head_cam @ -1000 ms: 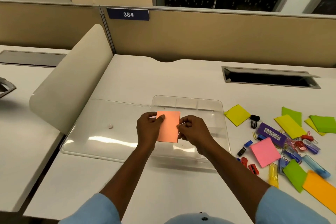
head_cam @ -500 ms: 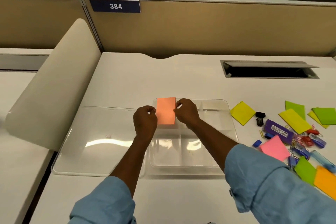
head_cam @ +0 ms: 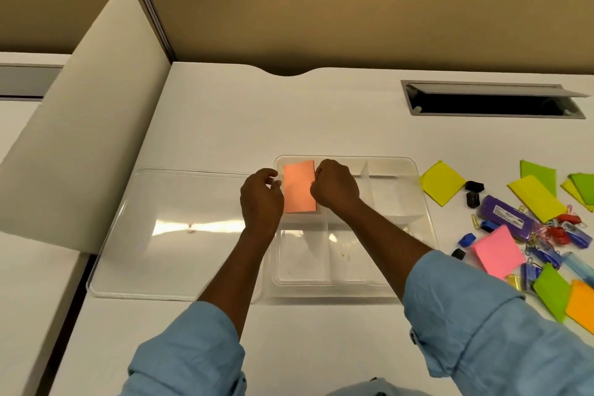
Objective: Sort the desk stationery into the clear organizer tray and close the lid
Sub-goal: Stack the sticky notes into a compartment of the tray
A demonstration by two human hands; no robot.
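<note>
A white office desk (head_cam: 225,125) in front of a beige partition wall (head_cam: 353,19) is being used as the work surface. At the centre of the frame, a salmon-orange rectangular paper note (head_cam: 299,186) is being set into the upper-left compartment of the clear plastic organizer tray (head_cam: 427,212). A second ago it was being carried over the tray's middle by both hands, and it has since been moved up to this corner. It is now being pinched at its right edge by the right hand (head_cam: 336,186), fingers curled in. The left hand (head_cam: 260,199) is being held just beside the left edge, fingers loosely curled and seemingly off the paper. This item is judged as being seated, with only the release remaining. The flat clear plastic lid (head_cam: 167,235) is lying open left of the tray. At the right of the frame, a yellow square note (head_cam: 442,182), a pink square note (head_cam: 496,251), a purple rectangular box (head_cam: 503,217) and coloured clips are being left unsorted.
</note>
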